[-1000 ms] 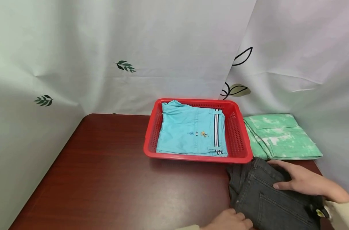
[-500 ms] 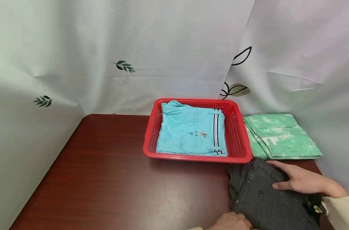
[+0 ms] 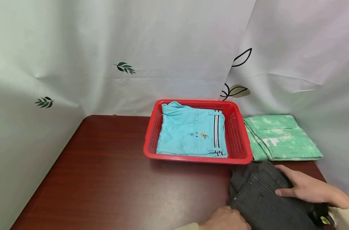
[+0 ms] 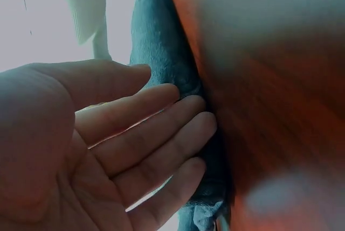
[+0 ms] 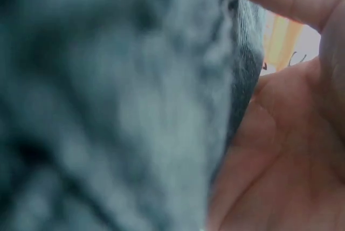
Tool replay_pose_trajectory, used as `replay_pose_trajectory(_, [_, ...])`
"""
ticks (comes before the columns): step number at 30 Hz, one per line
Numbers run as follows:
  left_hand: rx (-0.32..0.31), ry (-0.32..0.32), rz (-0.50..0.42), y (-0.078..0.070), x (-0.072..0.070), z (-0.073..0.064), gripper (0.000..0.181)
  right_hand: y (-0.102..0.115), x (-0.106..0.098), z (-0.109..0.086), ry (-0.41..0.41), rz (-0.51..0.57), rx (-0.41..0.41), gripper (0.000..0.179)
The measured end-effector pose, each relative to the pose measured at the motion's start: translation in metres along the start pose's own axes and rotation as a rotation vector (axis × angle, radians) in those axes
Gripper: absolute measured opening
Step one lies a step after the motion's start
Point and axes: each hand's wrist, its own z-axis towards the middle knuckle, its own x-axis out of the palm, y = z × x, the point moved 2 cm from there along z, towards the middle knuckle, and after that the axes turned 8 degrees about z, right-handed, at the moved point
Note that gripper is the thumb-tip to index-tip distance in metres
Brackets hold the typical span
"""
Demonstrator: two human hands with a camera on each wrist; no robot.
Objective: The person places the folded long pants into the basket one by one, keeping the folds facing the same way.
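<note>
Folded dark grey jeans lie at the table's right front, pocket side up, partly cut off by the frame. My right hand holds their far right edge, thumb on top; its other fingers are hidden behind the cloth. In the right wrist view the denim passes between thumb and palm. At the near left edge of the jeans is my left hand. The left wrist view shows that hand with nearly straight fingers touching the folded side of the jeans, its thumb extended.
A red plastic basket stands at the back, holding folded light blue trousers with a striped waistband. Right of it lies a folded green-and-white garment. The brown wooden tabletop meets white curtains printed with leaves.
The jeans have shifted slightly right and look more tilted, their pocket blurred. My right hand has moved a little right and nearer with them. The left hand has moved slightly, staying at their edge.
</note>
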Motion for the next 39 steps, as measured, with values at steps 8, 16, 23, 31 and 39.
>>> replay_pose_trajectory(8, [-0.074,-0.026,0.126,0.004,-0.002,0.0,0.016,-0.007,0.008,-0.008,-0.028,0.041,0.063,0.087])
replay_pose_trajectory(16, [-0.27,-0.036,0.16,0.007,0.001,0.0,0.046,-0.019,0.014,-0.017,-0.001,0.12,0.149,0.087])
replay_pose_trajectory(23, [-0.473,-0.059,0.235,0.005,0.002,0.003,0.064,-0.029,0.019,-0.02,0.075,0.313,0.205,0.087])
replay_pose_trajectory(31, [-0.582,-0.092,0.209,0.008,-0.001,0.006,0.065,-0.033,0.019,-0.023,0.124,0.396,0.186,0.085])
replay_pose_trajectory(39, [-0.594,-0.088,0.007,0.01,0.0,0.01,0.059,-0.03,0.018,-0.024,0.129,0.419,0.227,0.088])
